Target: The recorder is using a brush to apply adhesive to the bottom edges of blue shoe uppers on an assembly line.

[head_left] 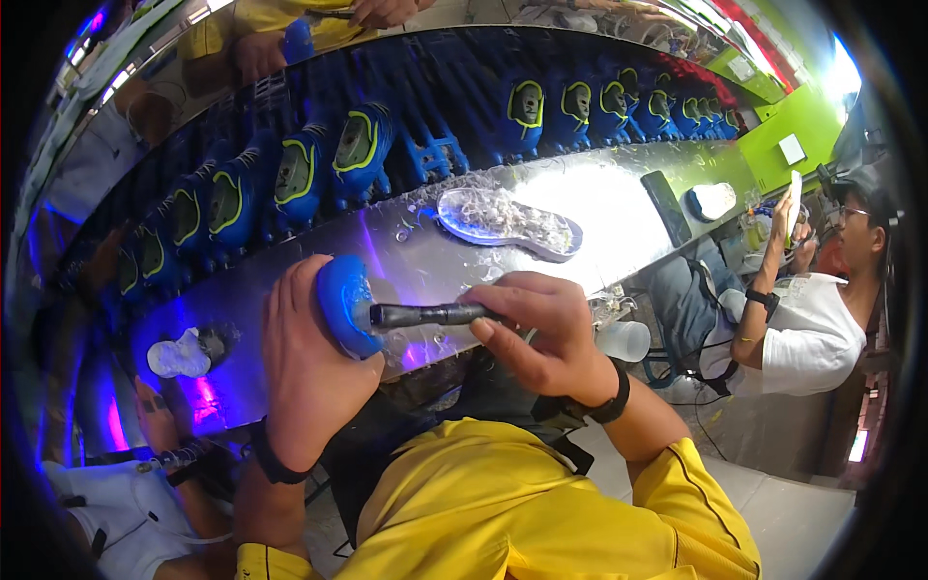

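My left hand [314, 353] is wrapped round a blue shoe sole [338, 302], which is tilted up on edge with its pale hollow side facing right. Between the thumb and fingers of my right hand [541, 333] is a brush with a black handle [435, 315], lying nearly level. Its far end meets the hollow side of the blue sole; the bristles cannot be made out. Beyond my hands, a white sole [507, 222] lies hollow side up on the metal bench, its inside rough and whitish.
Blue shoes [362, 150] with yellow-green collars stand on a dark conveyor rack [445, 106] behind the bench [425, 261]. Another pale sole [179, 355] lies at left, one [712, 201] at right. Co-workers sit at right [807, 319] and lower left [135, 503]. A translucent cup [623, 340] is right of my hand.
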### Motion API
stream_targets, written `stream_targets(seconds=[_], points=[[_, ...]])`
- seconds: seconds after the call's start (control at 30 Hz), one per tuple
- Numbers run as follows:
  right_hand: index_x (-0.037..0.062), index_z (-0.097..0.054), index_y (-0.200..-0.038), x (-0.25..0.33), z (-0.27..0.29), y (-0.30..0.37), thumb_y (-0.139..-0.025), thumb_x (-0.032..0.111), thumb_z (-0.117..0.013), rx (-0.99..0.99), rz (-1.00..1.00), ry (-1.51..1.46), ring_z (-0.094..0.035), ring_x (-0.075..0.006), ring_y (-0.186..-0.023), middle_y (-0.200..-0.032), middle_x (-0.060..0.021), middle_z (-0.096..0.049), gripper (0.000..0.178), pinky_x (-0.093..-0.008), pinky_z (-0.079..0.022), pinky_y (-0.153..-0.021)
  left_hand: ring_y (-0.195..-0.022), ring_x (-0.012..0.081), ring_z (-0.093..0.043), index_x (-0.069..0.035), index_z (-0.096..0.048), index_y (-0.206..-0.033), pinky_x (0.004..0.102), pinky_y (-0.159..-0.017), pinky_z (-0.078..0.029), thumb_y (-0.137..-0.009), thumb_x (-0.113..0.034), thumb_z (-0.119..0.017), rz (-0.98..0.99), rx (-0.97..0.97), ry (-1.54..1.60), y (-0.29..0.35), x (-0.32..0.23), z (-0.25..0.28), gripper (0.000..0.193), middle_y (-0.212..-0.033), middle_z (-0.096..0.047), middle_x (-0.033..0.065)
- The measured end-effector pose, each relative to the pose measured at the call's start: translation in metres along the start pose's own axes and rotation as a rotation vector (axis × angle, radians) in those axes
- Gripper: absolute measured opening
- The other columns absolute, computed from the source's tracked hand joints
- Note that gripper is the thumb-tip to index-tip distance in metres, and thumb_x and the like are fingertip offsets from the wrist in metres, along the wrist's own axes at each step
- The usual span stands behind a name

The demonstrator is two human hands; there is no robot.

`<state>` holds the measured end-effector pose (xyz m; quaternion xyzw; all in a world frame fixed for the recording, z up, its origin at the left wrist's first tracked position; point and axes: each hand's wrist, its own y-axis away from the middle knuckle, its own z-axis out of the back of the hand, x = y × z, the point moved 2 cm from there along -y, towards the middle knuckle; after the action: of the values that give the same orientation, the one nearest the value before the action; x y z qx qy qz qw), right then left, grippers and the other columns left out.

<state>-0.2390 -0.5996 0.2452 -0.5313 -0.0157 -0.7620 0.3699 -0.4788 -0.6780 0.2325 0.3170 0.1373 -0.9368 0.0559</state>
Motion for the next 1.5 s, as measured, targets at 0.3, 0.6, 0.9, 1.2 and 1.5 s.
stream_targets(seconds=[0.3, 0.6, 0.9, 1.2, 1.5], points=[[-0.0005, -0.077, -0.111, -0.04, -0.049, -0.013, -0.095, 0.009, -0.074, -0.055, -0.014, -0.264, -0.06, -0.0221, -0.065, -0.074, -0.012, -0.064, 0.019, -0.0356, -0.044, -0.059, -0.114, 0.0404, -0.064, -0.005, -0.062, -0.123, 0.0474, -0.1, -0.052, -0.066, -0.006, -0.084, -0.022, 0.157, 0.091, -0.025, 0.025, 0.015, 0.061, -0.119, -0.067, 0.0171], [0.0002, -0.077, -0.111, -0.068, -0.074, 0.016, -0.096, 0.012, -0.075, -0.101, -0.138, -0.256, -0.064, -0.0247, -0.069, -0.081, -0.0146, -0.07, 0.02, -0.0355, -0.05, -0.065, -0.111, 0.0381, -0.069, -0.003, -0.061, -0.122, 0.0452, -0.096, -0.055, -0.068, -0.011, -0.088, 0.065, 0.279, 0.155, -0.042, 0.035, 0.023, 0.061, -0.114, -0.07, 0.0186], [-0.001, -0.077, -0.115, -0.054, -0.057, 0.037, -0.099, 0.016, -0.074, -0.016, -0.365, -0.109, -0.062, -0.0155, -0.069, -0.083, -0.0114, -0.071, 0.024, -0.0307, -0.048, -0.064, -0.123, 0.0315, -0.066, 0.0, -0.043, -0.154, 0.0412, -0.108, -0.051, -0.066, -0.009, -0.094, 0.101, 0.072, 0.145, -0.023, 0.069, 0.02, 0.102, -0.139, -0.063, 0.0196], [-0.0024, -0.075, -0.12, -0.005, -0.032, 0.023, -0.103, 0.018, -0.072, 0.022, -0.511, -0.427, -0.057, -0.0094, -0.076, -0.082, -0.0046, -0.068, 0.027, -0.0302, -0.047, -0.069, -0.129, 0.0209, -0.06, -0.003, -0.02, -0.17, 0.0375, -0.112, -0.048, -0.082, -0.007, -0.084, 0.33, 0.125, 0.974, 0.028, 0.043, 0.019, 0.109, -0.151, -0.055, 0.0117], [-0.0013, -0.077, -0.114, 0.012, -0.037, 0.051, -0.101, 0.013, -0.072, -0.003, -0.406, -0.287, -0.058, -0.0152, -0.067, -0.077, -0.0103, -0.065, 0.021, -0.0316, -0.046, -0.064, -0.134, 0.0206, -0.057, -0.002, -0.025, -0.169, 0.0365, -0.115, -0.045, -0.081, -0.005, -0.082, 0.576, 0.191, 1.315, 0.043, 0.001, 0.032, 0.105, -0.15, -0.056, 0.0106]])
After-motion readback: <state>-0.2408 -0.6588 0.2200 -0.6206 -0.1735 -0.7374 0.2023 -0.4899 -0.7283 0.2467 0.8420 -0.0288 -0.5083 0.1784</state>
